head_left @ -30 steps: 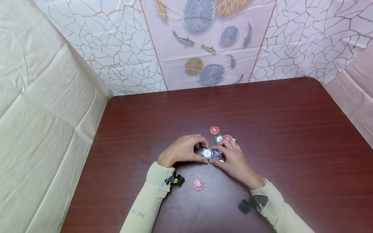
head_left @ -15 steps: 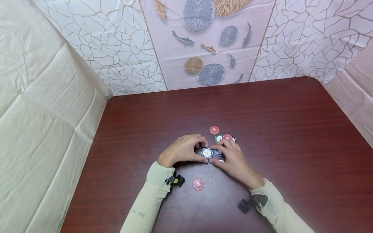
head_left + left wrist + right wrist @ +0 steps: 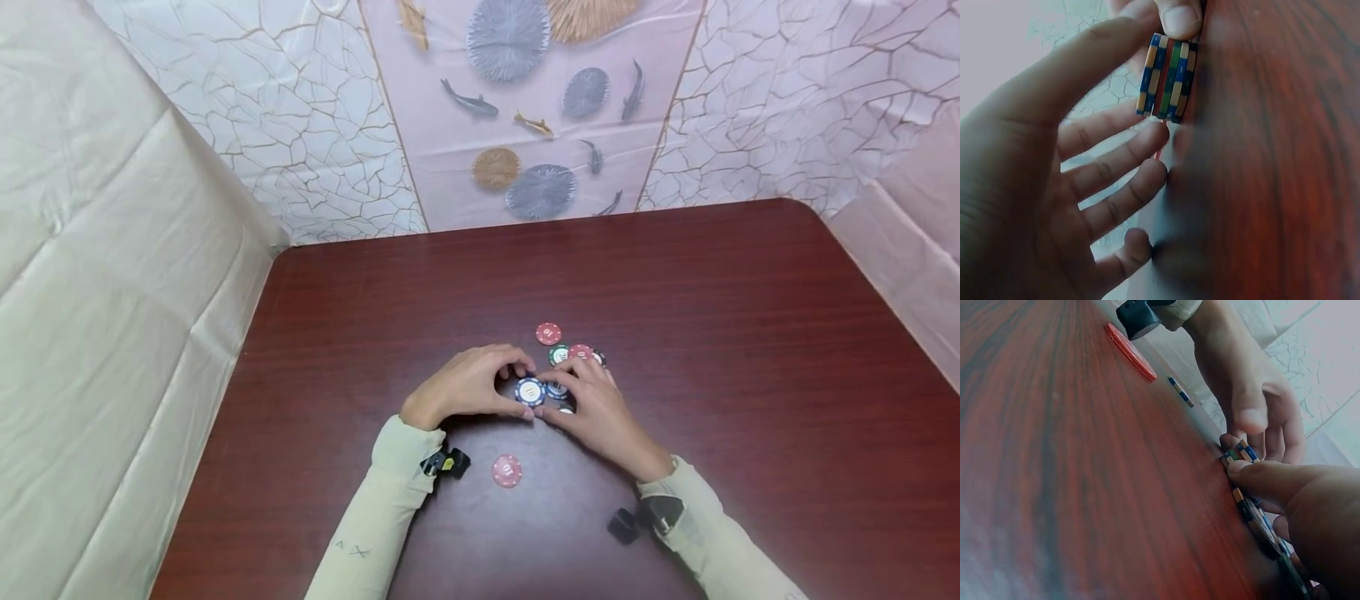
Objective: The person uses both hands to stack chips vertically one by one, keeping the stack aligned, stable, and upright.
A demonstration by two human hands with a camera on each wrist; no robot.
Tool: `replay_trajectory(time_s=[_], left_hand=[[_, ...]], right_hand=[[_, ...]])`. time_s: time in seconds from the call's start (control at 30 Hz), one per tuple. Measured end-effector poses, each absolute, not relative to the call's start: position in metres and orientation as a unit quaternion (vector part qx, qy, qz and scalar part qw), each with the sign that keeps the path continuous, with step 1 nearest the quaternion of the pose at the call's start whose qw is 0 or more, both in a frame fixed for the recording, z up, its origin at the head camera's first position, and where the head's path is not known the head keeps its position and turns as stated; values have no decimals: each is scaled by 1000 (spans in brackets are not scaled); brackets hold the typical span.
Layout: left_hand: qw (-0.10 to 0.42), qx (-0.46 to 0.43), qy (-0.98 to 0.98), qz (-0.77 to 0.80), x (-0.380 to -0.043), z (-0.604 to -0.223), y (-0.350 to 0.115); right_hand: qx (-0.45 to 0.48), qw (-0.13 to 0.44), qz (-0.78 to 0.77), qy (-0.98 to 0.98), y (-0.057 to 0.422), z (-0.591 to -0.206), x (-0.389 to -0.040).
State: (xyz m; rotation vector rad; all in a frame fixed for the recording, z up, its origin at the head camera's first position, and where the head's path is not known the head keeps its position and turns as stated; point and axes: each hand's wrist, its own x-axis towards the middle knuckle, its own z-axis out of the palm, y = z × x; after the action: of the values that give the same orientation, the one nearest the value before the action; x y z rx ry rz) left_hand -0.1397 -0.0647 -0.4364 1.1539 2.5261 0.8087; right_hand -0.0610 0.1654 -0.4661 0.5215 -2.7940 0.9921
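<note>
A small stack of poker chips (image 3: 530, 392), blue and white on top, stands on the table between both hands. Seen edge-on in the left wrist view, the stack (image 3: 1169, 78) has blue-and-cream, red and green layers. My left hand (image 3: 468, 383) curves its thumb and fingers round the left side. From the right, my right hand (image 3: 600, 412) pinches the stack between thumb and index finger. In the right wrist view its thumb (image 3: 1254, 478) presses at the low part of the stack. Another blue chip (image 3: 557, 390) lies under the right fingers, partly hidden.
Beyond the right hand lie a green chip (image 3: 559, 354), a red chip (image 3: 579, 353) and a dark chip, overlapping. One red chip (image 3: 548, 333) lies farther back, another red chip (image 3: 507, 471) nearer the person. The brown table (image 3: 375, 317) meets patterned cloth at the back.
</note>
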Motion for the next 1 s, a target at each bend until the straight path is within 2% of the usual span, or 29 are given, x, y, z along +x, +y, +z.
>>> replay_trajectory(time_s=[0.2, 0.4, 0.57, 1.0], left_hand=[[134, 320, 853, 389, -126, -438, -93], [73, 259, 853, 447, -123, -430, -107], [43, 210, 864, 456, -123, -423, -114], [37, 122, 905, 406, -103, -434, -140]], right_hand=[[206, 72, 335, -917, 152, -473, -66], [195, 96, 331, -918, 160, -475, -67], [184, 91, 336, -919, 169, -472, -65], [177, 73, 340, -921, 169, -469, -62]])
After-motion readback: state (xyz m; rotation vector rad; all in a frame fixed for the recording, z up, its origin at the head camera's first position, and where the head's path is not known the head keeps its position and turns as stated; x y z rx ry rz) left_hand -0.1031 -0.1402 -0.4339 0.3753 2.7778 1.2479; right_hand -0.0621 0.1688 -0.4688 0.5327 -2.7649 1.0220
